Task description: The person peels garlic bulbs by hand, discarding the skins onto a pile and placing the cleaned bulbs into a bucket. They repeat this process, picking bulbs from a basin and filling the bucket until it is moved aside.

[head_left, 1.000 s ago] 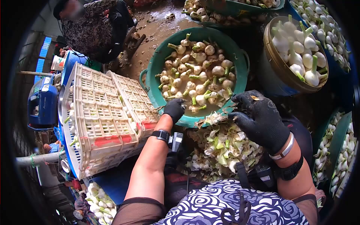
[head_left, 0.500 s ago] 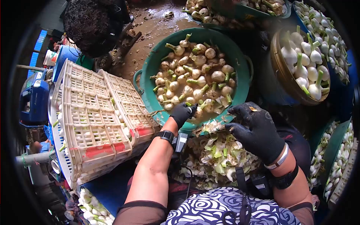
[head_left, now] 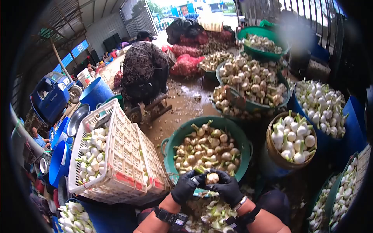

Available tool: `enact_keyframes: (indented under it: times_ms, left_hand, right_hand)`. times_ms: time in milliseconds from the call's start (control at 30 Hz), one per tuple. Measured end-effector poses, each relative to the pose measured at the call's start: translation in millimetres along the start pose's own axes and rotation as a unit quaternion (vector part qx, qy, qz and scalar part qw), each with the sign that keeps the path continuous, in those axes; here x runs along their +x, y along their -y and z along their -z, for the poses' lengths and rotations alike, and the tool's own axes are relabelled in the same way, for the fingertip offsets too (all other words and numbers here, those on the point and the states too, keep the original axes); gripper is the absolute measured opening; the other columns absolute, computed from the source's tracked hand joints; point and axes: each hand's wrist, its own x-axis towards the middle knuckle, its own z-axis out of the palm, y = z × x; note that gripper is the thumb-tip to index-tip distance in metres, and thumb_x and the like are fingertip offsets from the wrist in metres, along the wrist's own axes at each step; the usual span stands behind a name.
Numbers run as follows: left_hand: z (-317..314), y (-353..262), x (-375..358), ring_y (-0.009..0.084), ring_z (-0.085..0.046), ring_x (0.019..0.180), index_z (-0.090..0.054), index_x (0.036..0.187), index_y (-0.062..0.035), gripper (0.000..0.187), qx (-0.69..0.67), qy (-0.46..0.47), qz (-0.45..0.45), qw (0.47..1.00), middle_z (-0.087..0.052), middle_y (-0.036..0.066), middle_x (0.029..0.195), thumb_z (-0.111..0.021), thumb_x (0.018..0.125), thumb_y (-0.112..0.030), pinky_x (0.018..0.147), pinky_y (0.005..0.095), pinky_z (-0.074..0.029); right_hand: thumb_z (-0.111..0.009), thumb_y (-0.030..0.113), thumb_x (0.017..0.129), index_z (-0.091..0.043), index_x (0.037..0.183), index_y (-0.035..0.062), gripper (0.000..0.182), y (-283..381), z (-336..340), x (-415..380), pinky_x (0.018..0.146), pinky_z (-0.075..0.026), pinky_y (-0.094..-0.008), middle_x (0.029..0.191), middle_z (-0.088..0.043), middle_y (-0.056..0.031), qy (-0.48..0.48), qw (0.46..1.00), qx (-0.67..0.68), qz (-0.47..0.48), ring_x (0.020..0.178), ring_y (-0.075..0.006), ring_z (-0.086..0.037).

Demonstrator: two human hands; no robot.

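Over the near rim of a green tub [head_left: 169, 165], my two black-gloved hands are drawn together around a garlic bulb [head_left: 212, 178]. My left hand [head_left: 185, 187] is closed at the bulb's left side, by a green stem [head_left: 199, 170]. From the right, the fingers of my right hand [head_left: 228, 189] are closed against the same bulb. Whether a small tool is in either hand I cannot make out. Brownish garlic bulbs [head_left: 204, 149] with cut stems fill the tub. Under my hands lies a heap of peeled garlic skins [head_left: 217, 215].
White crates [head_left: 126, 163] of garlic stand at the left. On the right are a bucket [head_left: 272, 145] of clean white bulbs and a blue tub [head_left: 351, 120]. Heaped unpeeled garlic [head_left: 252, 79] is behind. Another person [head_left: 143, 70] sits ahead on the wet floor.
The view has tilted up, showing more of the shed. My left hand has come back from the tub's bulbs, and my right hand has moved in to meet it at a garlic bulb.
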Motion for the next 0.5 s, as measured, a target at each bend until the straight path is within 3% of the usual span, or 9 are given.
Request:
enact_keyframes:
  times_ms: [33, 200, 367, 500]
  left_hand:
    - [7.1, 4.8, -1.4, 0.0154, -0.061, 0.079, -0.061, 0.105, 0.0021, 0.021, -0.073, 0.039, 0.031, 0.996, -0.064, 0.006, 0.091, -0.056, 0.089, -0.011, 0.075, 0.0297, -0.051]
    - [0.0, -3.9, -1.9, 0.0226, -0.064, 0.084, -0.058, 0.106, 0.0041, 0.022, -0.159, 0.051, 0.044, 0.985, -0.064, 0.012, 0.091, -0.054, 0.090, -0.011, 0.077, 0.0341, -0.052]
    - [4.5, 2.4, 2.4, 0.0217, -0.063, 0.085, -0.057, 0.107, 0.0038, 0.022, -0.195, 0.074, 0.061, 0.976, -0.063, 0.012, 0.096, -0.055, 0.090, -0.011, 0.079, 0.0335, -0.052]
    - [3.6, 0.9, 2.9, 0.0200, -0.064, 0.079, -0.060, 0.103, 0.0028, 0.019, -0.158, 0.034, 0.064, 0.985, -0.064, 0.010, 0.090, -0.060, 0.087, -0.008, 0.073, 0.0311, -0.052]
  right_hand:
    - [-0.065, -0.005, 0.075, -0.048, 0.126, -0.0027, 0.054, 7.6, -1.1, -0.9, 0.086, -0.051, -0.0305, 0.119, -0.057, -0.0105, 0.001, 0.996, 0.069, -0.049, 0.100, -0.0177, -0.059]
    - [-0.062, -0.007, 0.078, -0.046, 0.127, -0.0035, 0.052, 12.4, 7.1, 4.7, 0.086, -0.051, -0.0300, 0.116, -0.059, -0.0119, -0.010, 0.994, 0.052, -0.098, 0.097, -0.0172, -0.061]
    - [-0.060, -0.009, 0.078, -0.044, 0.130, -0.0028, 0.055, 19.1, -0.1, 5.2, 0.087, -0.051, -0.0289, 0.116, -0.058, -0.0123, -0.017, 0.997, 0.033, -0.067, 0.097, -0.0171, -0.060]
    - [-0.061, -0.005, 0.080, -0.043, 0.131, -0.0028, 0.054, 5.5, -0.4, 8.4, 0.085, -0.050, -0.0290, 0.116, -0.057, -0.0121, -0.006, 0.998, 0.048, -0.050, 0.097, -0.0163, -0.060]
